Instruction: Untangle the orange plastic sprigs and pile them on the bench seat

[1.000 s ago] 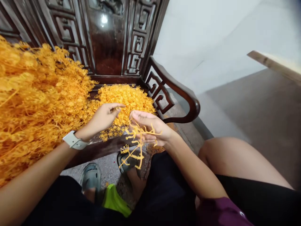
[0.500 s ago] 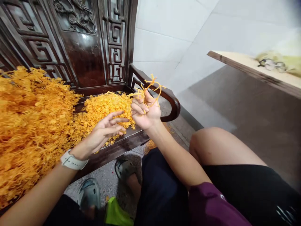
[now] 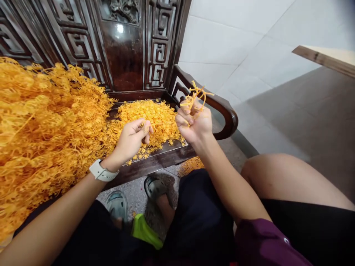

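Observation:
My right hand [image 3: 195,120] is closed around several thin yellow-orange plastic sprigs [image 3: 198,92], whose branched ends stick out above the fingers. To its left, my left hand [image 3: 135,136], with a white watch on the wrist, has thumb and fingers pinched together. A bit of yellow shows at those fingertips, and a thin yellow strand seems to run from there towards the right hand. Both hands are over a low heap of small yellow plastic pieces [image 3: 149,109] on the dark wooden bench [image 3: 163,157].
A large mound of bushy orange plastic sprigs [image 3: 55,136] fills the left side. The bench's curved armrest [image 3: 231,118] lies beyond my right hand. More orange pieces [image 3: 191,166] are on the floor below. A bare knee [image 3: 271,173] and a wooden board [image 3: 321,57] are on the right.
My left hand has gone from spread fingers to a pinch and moved nearer the heap. My right hand still holds its sprigs. The view has shifted left.

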A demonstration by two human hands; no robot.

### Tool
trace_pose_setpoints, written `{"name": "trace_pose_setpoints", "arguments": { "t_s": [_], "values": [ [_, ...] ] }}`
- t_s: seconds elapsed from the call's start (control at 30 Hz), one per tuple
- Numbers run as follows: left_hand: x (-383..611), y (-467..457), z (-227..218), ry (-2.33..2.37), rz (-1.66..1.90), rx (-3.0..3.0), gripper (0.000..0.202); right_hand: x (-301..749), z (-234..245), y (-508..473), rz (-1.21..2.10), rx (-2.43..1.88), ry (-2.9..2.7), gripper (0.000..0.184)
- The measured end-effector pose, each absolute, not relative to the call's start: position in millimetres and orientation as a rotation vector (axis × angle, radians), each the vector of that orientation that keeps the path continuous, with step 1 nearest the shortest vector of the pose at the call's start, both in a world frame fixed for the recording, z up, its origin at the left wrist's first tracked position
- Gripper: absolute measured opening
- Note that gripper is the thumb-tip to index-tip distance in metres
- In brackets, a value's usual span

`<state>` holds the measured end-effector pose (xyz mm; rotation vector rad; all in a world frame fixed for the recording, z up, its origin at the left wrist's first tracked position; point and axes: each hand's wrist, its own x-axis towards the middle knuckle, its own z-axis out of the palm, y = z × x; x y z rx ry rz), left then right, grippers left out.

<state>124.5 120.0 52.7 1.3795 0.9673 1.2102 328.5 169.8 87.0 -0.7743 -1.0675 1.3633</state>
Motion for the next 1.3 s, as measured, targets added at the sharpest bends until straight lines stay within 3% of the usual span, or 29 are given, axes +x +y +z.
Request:
{"name": "trace_pose_setpoints", "arguments": {
  "t_s": [0.17, 0.3, 0.43, 0.53, 0.63, 0.73, 0.83, 0.93, 1.13, 1.3],
  "values": [
    [126, 118, 52, 1.075, 1.190, 1.446, 0.045, 324, 96, 166, 1.116, -0.938, -1.122, 0.039],
    [123, 133, 38, 1.131, 1.312, 1.207, 0.034, 298, 100, 131, 1.221, -0.891, -1.396, 0.025],
    [118, 143, 21, 1.129, 1.195, 1.078, 0.019, 265, 91, 91, 1.232, -0.843, -2.163, 0.004],
    [103, 152, 19, 1.215, 1.235, 0.909, 0.019, 243, 78, 54, 1.372, -0.586, -2.601, 0.028],
    [80, 166, 28, 1.280, 1.377, 0.752, 0.027, 224, 62, 15, 1.574, -0.097, -2.878, 0.029],
    [66, 175, 38, 1.237, 1.407, 0.915, 0.025, 217, 50, -1, 1.383, 0.041, -3.042, 0.039],
    [70, 167, 48, 1.079, 1.396, 1.005, 0.013, 227, 43, 7, 0.977, -0.167, -3.211, 0.034],
    [86, 148, 59, 0.938, 1.261, 0.893, 0.017, 240, 37, 10, 0.742, -0.424, -3.161, 0.023],
    [109, 135, 61, 0.834, 1.077, 0.736, 0.035, 244, 19, -8, 0.825, -0.461, -3.227, 0.025],
    [114, 130, 60, 0.772, 1.014, 0.751, 0.029, 246, 28, -2, 1.024, -0.631, -3.336, 0.029]
  ]
}}
